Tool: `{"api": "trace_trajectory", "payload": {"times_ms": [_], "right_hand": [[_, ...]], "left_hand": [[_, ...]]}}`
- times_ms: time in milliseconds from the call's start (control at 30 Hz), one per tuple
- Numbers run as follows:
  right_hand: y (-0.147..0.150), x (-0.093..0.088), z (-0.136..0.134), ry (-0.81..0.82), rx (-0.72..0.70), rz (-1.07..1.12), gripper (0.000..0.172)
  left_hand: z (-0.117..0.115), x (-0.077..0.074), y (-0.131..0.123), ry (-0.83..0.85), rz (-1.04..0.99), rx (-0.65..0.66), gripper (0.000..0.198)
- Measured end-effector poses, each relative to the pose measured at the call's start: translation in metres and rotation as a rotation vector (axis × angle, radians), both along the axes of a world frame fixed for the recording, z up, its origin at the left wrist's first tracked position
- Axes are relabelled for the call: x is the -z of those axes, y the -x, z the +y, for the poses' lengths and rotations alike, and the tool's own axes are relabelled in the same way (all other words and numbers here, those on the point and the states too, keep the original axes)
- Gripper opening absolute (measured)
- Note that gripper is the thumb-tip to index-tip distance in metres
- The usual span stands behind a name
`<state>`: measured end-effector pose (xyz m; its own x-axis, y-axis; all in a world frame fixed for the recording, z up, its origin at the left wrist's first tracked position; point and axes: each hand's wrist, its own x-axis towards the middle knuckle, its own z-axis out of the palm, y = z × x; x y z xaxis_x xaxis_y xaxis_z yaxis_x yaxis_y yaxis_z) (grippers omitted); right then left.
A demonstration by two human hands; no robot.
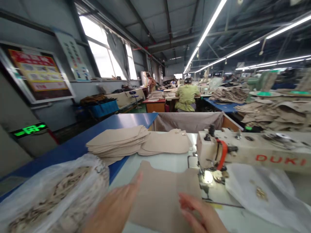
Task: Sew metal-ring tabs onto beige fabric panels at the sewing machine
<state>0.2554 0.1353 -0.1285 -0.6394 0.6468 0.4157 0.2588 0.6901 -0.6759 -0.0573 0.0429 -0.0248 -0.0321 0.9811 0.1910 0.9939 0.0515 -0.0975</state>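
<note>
A beige fabric piece (167, 191) with a notched top edge lies flat on the pale sewing table in front of me. My left hand (114, 207) rests along its left edge, fingers stretched out and slightly blurred. Over the lower right of the fabric is my right hand (200, 212), its fingers loosely bent and apart, with nothing visible in them. Just right of the fabric's edge stands the needle area of a sewing machine (243, 152), its small lamp lit. Behind the piece lie a tall stack of beige fabric pieces (119, 140) and a lower stack (166, 142).
A clear plastic bag (80, 184) of small fabric parts sits at left. Small gold-coloured metal parts (261, 193) lie on a plastic sheet (274, 181) at right. A blue table (73, 152) extends leftward. Farther off, a person in a yellow-green top (186, 96) sits facing away.
</note>
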Motion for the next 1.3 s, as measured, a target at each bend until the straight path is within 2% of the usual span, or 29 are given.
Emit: {"api": "trace_trajectory", "payload": {"times_ms": [67, 133, 233, 333, 400, 467, 600, 700, 767, 867, 933, 1033, 1100, 1200, 1267, 1300], "right_hand": [[0.011, -0.02, -0.014, 0.233, 0.048, 0.149, 0.039], [0.021, -0.032, -0.022, 0.427, 0.042, 0.307, 0.038], [0.022, -0.037, -0.025, 0.614, 0.162, 0.467, 0.023], [0.01, -0.033, -0.022, 0.807, 0.266, 0.645, 0.014], [0.001, -0.03, -0.02, 0.885, 0.291, 0.738, 0.017], [-0.005, -0.028, -0.016, 0.94, 0.302, 0.787, 0.021], [-0.01, -0.024, -0.01, 1.014, 0.291, 0.831, 0.026], [-0.011, -0.02, -0.008, 0.993, 0.297, 0.806, 0.026], [-0.012, -0.018, -0.007, 0.947, 0.314, 0.772, 0.02], [-0.017, -0.017, -0.009, 0.793, 0.378, 0.655, 0.008], [-0.025, -0.018, -0.01, 0.682, 0.417, 0.524, 0.014], [-0.048, -0.023, -0.009, 0.538, 0.43, 0.295, 0.019], [-0.071, -0.028, -0.001, 0.383, 0.461, 0.147, 0.018], [-0.114, -0.036, 0.022, 0.11, 0.607, -0.135, 0.023], [-0.141, -0.039, 0.042, 0.058, 0.764, -0.422, 0.026], [-0.151, -0.039, 0.051, 0.06, 0.803, -0.484, 0.028]], "left_hand": [[0.011, 0.027, -0.042, -0.023, 0.012, 0.256, 0.076], [0.023, 0.046, -0.08, -0.125, 0.017, 0.441, 0.08], [0.041, 0.057, -0.119, -0.266, 0.001, 0.586, 0.085], [0.055, 0.058, -0.135, -0.349, -0.066, 0.693, 0.08], [0.062, 0.061, -0.137, -0.358, -0.166, 0.734, 0.068], [0.065, 0.065, -0.135, -0.313, -0.302, 0.722, 0.053], [0.067, 0.065, -0.137, -0.078, -0.575, 0.559, 0.034], [0.07, 0.055, -0.146, 0.131, -0.726, 0.419, 0.031], [0.076, 0.045, -0.155, 0.239, -0.803, 0.371, 0.028], [0.087, 0.036, -0.169, 0.374, -0.893, 0.377, 0.026], [0.094, 0.035, -0.177, 0.44, -0.935, 0.403, 0.025], [0.106, 0.041, -0.181, 0.474, -0.965, 0.415, 0.025], [0.117, 0.048, -0.18, 0.458, -1.016, 0.372, 0.026], [0.133, 0.06, -0.172, 0.431, -1.19, 0.26, 0.031], [0.143, 0.067, -0.166, 0.427, -1.296, 0.192, 0.038], [0.146, 0.071, -0.164, 0.421, -1.329, 0.163, 0.04]]}}
